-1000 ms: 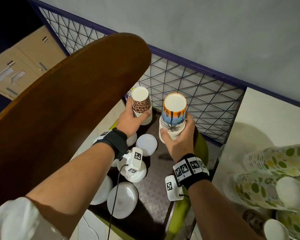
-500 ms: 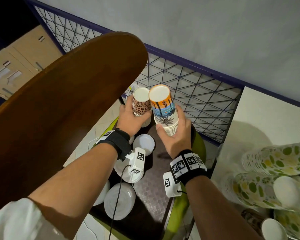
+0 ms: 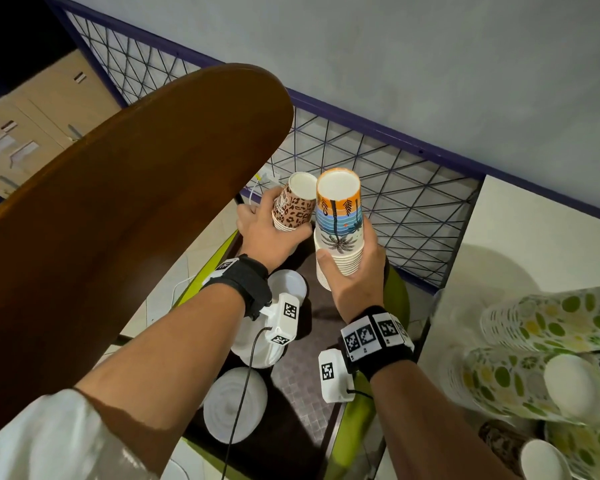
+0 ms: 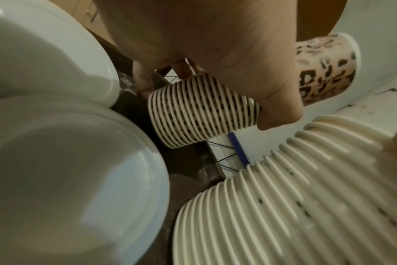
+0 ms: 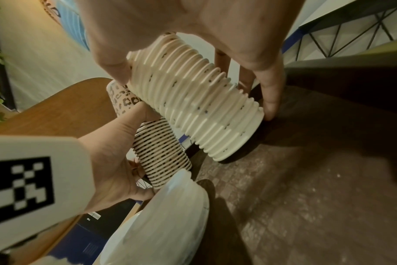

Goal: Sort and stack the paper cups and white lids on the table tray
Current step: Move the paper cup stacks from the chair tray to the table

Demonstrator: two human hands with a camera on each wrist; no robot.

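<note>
We are gripping a nested stack of leopard-print paper cups in our left hand and a taller stack of palm-printed paper cups in our right hand, side by side above the dark textured tray holding round white plastic lids. We are probably mid-sorting; next, we judge, each stack needs setting down upright apart.

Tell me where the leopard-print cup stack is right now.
In the head view the leopard-print cup stack sits at centre, gripped by the left hand above the tray, leaning against the palm-tree cup stack on its right.
</note>
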